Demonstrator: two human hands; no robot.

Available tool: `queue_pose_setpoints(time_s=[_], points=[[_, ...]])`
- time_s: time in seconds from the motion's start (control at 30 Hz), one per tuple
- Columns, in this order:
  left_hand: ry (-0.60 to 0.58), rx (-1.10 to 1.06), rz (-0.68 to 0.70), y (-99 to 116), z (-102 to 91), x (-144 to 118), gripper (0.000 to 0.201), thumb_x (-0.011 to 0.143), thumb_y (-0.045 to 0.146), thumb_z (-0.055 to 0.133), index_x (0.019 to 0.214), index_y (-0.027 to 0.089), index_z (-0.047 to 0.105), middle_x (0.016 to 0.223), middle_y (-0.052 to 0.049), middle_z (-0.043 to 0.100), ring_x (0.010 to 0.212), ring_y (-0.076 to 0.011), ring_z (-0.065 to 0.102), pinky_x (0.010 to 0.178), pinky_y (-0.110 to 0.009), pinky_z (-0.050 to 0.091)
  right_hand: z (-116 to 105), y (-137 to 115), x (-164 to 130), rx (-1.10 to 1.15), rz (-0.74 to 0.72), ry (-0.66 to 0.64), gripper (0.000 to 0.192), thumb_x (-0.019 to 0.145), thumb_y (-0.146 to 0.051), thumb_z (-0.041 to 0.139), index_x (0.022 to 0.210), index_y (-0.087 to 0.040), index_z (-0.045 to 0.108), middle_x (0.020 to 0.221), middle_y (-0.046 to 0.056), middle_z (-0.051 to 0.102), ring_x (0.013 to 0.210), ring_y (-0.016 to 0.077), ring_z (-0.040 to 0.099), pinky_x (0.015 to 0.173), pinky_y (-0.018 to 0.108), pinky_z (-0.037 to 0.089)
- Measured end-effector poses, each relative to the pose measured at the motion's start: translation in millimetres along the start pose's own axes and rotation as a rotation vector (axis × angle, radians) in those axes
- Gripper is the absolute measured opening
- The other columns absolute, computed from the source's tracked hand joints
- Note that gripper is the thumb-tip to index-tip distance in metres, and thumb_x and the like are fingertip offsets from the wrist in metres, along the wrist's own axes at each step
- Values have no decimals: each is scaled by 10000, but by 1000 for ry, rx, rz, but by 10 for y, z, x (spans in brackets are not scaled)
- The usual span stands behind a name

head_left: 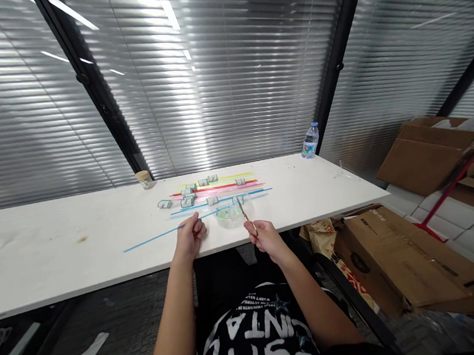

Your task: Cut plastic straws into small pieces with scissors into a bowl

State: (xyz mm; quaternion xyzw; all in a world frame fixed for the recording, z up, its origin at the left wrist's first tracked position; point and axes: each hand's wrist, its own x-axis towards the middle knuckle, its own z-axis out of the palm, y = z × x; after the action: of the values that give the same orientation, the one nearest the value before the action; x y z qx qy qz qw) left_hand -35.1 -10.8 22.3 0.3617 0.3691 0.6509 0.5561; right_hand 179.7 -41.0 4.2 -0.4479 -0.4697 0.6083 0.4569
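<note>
Our left hand (190, 237) pinches a long blue straw (159, 235) between closed fingers; the straw lies slantwise on the white bench (61, 240), near its front edge. Our right hand (266, 238) has its fingers wrapped round small scissors (245, 216), blades pointing up over a clear bowl (232, 215). Behind lie coloured straws (221, 187) threaded with small rolls (164, 204). A water bottle (310, 140) stands at the far edge.

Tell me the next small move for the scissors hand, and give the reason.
Probably swing the scissors left so the blades straddle the blue straw. The left hand pinches that straw on the white table, while the right hand holds the scissors tips up over the clear bowl, seemingly not yet around the straw.
</note>
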Motion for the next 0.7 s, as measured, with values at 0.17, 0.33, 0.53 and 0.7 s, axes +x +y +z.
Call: queue_pose_setpoints(time_s=[0.17,0.33,0.53,0.7], points=[[-5,44,19,-8,-16,21,516,724,385,722,516,194,291,461,87,266,379,-40,292,421,-235,248,1,-32,-22,55,24,-31,510,748,-662,605,655,-193,428,512,-46,487,351,33,245,354,204,110],[-10,93,35,-7,-5,16,511,705,395,730,518,195,299,466,87,266,384,-41,291,422,-238,245,-2,-40,-38,7,2,-70,501,757,-660,591,668,-191,440,522,-41,497,357,35,254,357,208,131],[-52,134,37,-20,1,0,533,695,372,750,485,188,296,477,80,252,407,-40,280,425,-232,229,0,1,-16,-32,-32,-58,510,767,-637,611,624,-195,401,523,-40,489,372,37,272,359,203,161],[-88,161,34,-27,-18,2,534,717,382,732,484,189,291,481,77,246,415,-45,287,436,-230,248,3,3,-22,-30,-23,-49,509,763,-634,615,618,-196,401,526,-41,492,375,38,269,361,204,162]])
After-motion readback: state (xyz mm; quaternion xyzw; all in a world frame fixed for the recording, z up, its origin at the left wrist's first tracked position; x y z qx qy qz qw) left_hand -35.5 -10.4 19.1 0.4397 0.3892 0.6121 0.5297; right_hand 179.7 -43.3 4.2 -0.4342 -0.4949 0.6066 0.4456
